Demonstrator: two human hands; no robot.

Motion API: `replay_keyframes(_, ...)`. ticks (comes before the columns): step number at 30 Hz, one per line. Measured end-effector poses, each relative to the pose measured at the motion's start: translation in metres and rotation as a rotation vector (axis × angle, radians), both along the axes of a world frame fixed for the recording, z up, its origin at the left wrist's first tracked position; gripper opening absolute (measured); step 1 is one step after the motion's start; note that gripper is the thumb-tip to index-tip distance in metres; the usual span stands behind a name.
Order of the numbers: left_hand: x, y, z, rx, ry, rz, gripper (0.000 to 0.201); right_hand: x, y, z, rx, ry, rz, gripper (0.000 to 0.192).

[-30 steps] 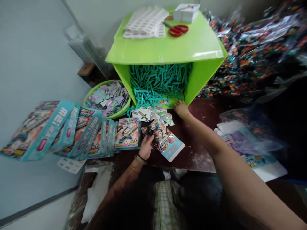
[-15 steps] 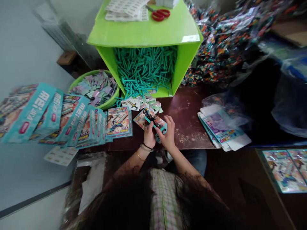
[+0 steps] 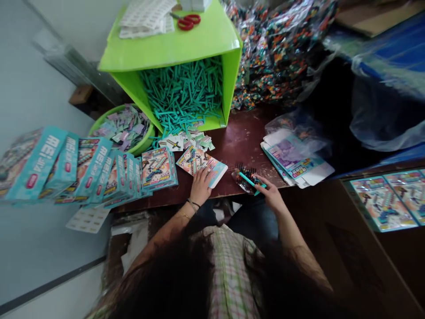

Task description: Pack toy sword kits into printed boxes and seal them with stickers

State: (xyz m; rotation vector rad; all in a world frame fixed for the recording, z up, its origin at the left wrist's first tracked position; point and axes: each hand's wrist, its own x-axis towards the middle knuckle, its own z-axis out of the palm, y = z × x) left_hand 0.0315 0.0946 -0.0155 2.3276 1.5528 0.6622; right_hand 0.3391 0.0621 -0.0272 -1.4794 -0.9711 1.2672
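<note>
So the left hand [image 3: 200, 182] lies flat with its fingers spread, pressing down on a printed flat pack [image 3: 202, 164] near the front edge of the tabletop [image 3: 242, 137]. The right hand [image 3: 270, 195] is closed around a small clear bag of dark beads [image 3: 245, 177] together with a teal stick [image 3: 249, 179], right at the front edge too. At the back there's a green box [image 3: 172, 44] tipped on its side, full of teal sticks [image 3: 182, 91], with red scissors [image 3: 187, 21] on top. A green bowl [image 3: 122, 130] of little packets sits just beside it, and a row of finished boxes [image 3: 83, 168] runs along the left edge
</note>
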Motion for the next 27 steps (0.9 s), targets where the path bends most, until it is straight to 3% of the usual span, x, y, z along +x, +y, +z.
replay_keyframes(3, -0.017, 0.015, 0.004, 0.098, -0.162, 0.083, 0.032, -0.019, 0.005, 0.007, 0.011, 0.118, 0.218, 0.056)
replay_keyframes(5, -0.021, 0.022, 0.012, 0.171, -0.316, 0.163, 0.038, -0.045, 0.017, 0.01, -0.008, 0.234, 0.321, 0.061)
replay_keyframes(8, -0.021, 0.027, 0.023, 0.192, -0.486, 0.235, 0.053, -0.08, 0.039, 0.01, -0.042, 0.374, 0.341, 0.067)
replay_keyframes(11, -0.021, 0.026, 0.024, 0.186, -0.484, 0.217, 0.059, -0.086, 0.053, 0.009, -0.031, 0.365, 0.292, 0.066)
replay_keyframes(15, -0.014, 0.021, 0.009, 0.201, -0.331, 0.146, 0.062, -0.061, 0.055, 0.017, 0.008, 0.079, 0.261, 0.063)
replay_keyframes(20, 0.007, 0.014, -0.005, 0.206, -0.254, 0.124, 0.06, -0.049, 0.036, 0.046, 0.081, -0.316, 0.252, 0.053)
replay_keyframes(24, 0.008, 0.022, 0.009, 0.194, -0.357, 0.166, 0.058, -0.059, 0.013, 0.073, 0.45, -0.616, 0.203, 0.06)
replay_keyframes(27, -0.002, 0.039, 0.032, 0.116, -0.494, 0.216, 0.056, -0.065, 0.01, 0.088, 0.775, -0.899, 0.36, 0.054)
